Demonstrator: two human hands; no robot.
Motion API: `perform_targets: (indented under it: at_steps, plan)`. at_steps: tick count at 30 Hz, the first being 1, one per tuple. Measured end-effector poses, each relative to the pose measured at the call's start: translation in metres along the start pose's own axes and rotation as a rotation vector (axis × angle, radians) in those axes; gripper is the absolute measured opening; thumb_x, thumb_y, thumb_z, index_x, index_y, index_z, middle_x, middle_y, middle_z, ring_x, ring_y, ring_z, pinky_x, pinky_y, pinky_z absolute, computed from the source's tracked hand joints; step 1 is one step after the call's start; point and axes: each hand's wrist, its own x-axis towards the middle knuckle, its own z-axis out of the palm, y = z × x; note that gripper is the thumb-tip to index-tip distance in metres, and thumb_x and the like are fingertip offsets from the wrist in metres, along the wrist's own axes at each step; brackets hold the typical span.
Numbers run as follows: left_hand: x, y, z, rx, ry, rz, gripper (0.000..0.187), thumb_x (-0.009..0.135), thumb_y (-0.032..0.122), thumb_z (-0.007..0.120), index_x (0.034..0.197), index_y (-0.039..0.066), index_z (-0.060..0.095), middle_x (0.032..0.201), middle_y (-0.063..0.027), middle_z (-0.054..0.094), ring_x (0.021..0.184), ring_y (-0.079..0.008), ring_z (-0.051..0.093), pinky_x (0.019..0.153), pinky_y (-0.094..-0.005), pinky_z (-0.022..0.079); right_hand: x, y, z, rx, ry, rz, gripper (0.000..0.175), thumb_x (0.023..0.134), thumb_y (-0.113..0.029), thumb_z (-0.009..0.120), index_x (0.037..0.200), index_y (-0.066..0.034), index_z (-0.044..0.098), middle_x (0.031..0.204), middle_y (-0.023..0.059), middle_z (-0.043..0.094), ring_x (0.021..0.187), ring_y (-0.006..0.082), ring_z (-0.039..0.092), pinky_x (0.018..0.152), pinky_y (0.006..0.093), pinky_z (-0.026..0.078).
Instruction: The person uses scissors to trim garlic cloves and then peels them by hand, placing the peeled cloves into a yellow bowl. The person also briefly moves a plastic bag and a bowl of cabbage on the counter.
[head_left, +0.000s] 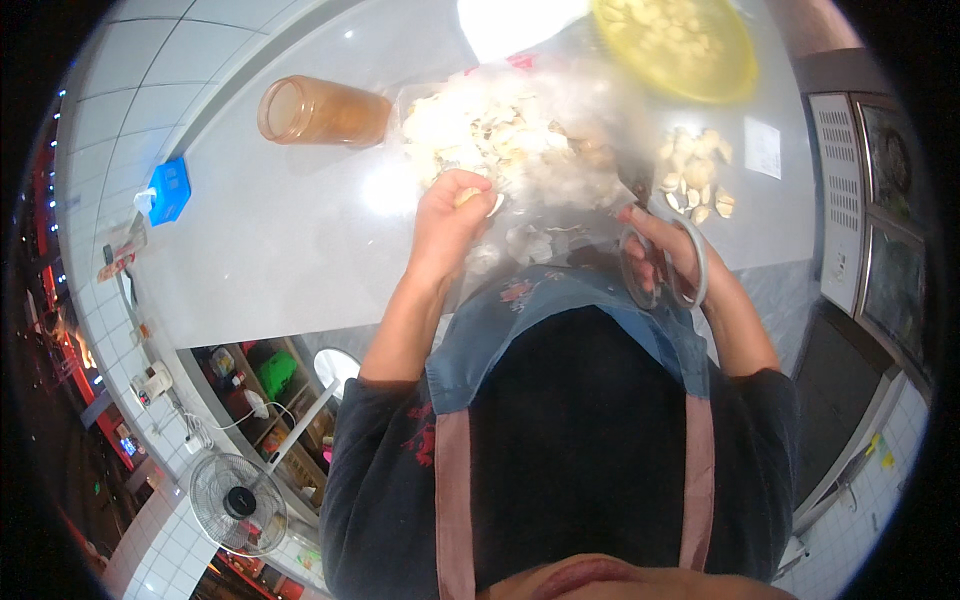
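Observation:
My left hand (456, 214) is closed around garlic cloves (469, 196), whose pale ends show between thumb and fingers. Scissors with grey handles (697, 259) hang on my right hand (660, 240), fingers through the loops; their blades point up and are blurred. Between and beyond both hands, a heap of garlic skins (495, 135) lies on a clear plastic bag. To the right of the scissors is a small pile of garlic cloves (697, 169) on the grey counter. Past it, a yellow basket (739, 82) holds many pale cloves.
An orange-brown plastic jar (337, 112) lies at the far left of the skins. A blue tissue box (171, 191) stands by the tiled wall. A white paper slip (763, 148) lies right of the cloves. A fan (238, 502) is at lower left; a steel-and-white cabinet (840, 195) at right.

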Motion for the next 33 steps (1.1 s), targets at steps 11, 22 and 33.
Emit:
perform_targets:
  at_steps: [11, 22, 33]
  plan:
    - [0.021, 0.01, 0.006, -0.249, 0.038, -0.058, 0.011, 0.082, 0.01, 0.063, 0.088, 0.003, 0.057, 0.081, -0.0048, 0.059, 0.055, -0.0092, 0.045, 0.049, -0.0206, 0.037, -0.03, 0.0, -0.021, -0.502, -0.164, -0.157, 0.032, 0.088, -0.033, 0.06, 0.103, -0.0056, 0.056, 0.062, 0.0001, 0.05, 0.048, 0.0089, 0.05, 0.045, 0.0219, 0.041]
    - [0.01, 0.065, 0.048, 0.182, -0.293, 0.31, 0.016, 0.088, 0.017, 0.057, 0.096, 0.004, 0.059, 0.084, -0.0049, 0.056, 0.075, -0.0152, 0.052, 0.067, -0.0261, 0.043, -0.03, 0.014, -0.025, -0.607, -0.213, -0.206, 0.038, 0.085, -0.033, 0.065, 0.109, -0.0045, 0.055, 0.082, 0.0039, 0.055, 0.063, 0.0113, 0.053, 0.054, 0.0238, 0.043]
    - [0.045, 0.038, 0.179, 1.112, -0.412, 1.069, 0.024, 0.079, 0.008, 0.057, 0.102, 0.003, 0.061, 0.093, -0.017, 0.056, 0.087, -0.0338, 0.056, 0.077, -0.0399, 0.047, -0.01, 0.017, -0.007, -0.701, -0.17, -0.492, 0.037, 0.09, -0.038, 0.057, 0.105, -0.0045, 0.055, 0.072, 0.0053, 0.056, 0.057, 0.0124, 0.053, 0.052, 0.0263, 0.042]
